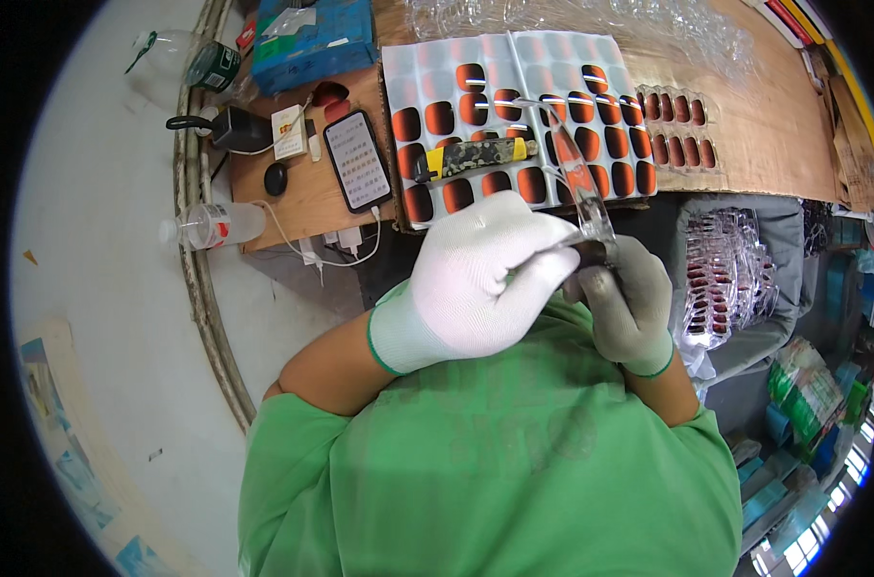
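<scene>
Left hand [483, 276] and right hand [636, 310], fingers closed, grip the clear frame [597, 225] at a dark lens [594, 254]. Apparent step: lens fitting; next move likely calls for even pressing.

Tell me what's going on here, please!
A person's gloved left hand and gloved right hand are holding a clear glasses frame, with a dark lens between the hands; whether it's fitted, I can't tell. Rows of black-to-orange lenses lie beyond, with a camouflage-and-yellow tool on them. A lit smartphone lies left.
</scene>
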The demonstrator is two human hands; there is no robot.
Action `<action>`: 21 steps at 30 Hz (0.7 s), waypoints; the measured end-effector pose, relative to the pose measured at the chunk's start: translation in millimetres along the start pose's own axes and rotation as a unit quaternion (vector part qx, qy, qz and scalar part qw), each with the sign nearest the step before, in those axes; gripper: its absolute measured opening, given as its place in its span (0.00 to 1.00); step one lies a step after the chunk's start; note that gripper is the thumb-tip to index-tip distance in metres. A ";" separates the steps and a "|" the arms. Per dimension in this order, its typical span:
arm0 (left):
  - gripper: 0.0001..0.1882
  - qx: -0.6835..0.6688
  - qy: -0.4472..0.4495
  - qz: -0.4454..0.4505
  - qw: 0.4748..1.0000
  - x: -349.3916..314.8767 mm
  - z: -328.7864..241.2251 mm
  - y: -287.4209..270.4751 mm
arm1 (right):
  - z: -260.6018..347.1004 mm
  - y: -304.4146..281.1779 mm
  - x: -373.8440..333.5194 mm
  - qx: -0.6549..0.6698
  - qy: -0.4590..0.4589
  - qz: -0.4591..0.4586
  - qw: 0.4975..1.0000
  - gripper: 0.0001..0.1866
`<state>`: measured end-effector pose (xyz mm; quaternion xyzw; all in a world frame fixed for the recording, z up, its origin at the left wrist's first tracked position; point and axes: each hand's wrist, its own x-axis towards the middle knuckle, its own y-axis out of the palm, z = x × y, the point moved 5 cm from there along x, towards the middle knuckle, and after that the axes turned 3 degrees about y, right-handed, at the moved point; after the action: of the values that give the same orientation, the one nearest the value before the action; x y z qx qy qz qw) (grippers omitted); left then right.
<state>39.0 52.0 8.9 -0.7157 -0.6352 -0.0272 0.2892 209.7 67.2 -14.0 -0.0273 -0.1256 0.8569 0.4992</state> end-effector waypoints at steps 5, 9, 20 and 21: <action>0.12 -0.071 0.054 0.022 0.996 -7.7 -8.5 0.1 | 9.5 -7.4 2.2 0.017 -0.121 0.040 0.992 0.08; 0.13 -0.042 0.028 0.044 0.998 -3.0 -7.2 -2.3 | 3.0 -8.3 1.5 0.049 -0.013 0.048 0.998 0.10; 0.12 0.088 0.060 -0.019 0.994 -6.9 -22.7 -1.1 | 39.4 -7.1 2.7 -0.174 -0.059 0.012 0.983 0.10; 0.09 0.075 0.022 -0.010 0.997 -4.7 -20.7 -0.7 | 33.0 -6.6 1.8 -0.158 -0.051 0.015 0.986 0.11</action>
<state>44.2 38.5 24.5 -0.6849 -0.6358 0.0024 0.3558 208.7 65.6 19.7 -0.0643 -0.2841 0.8337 0.4691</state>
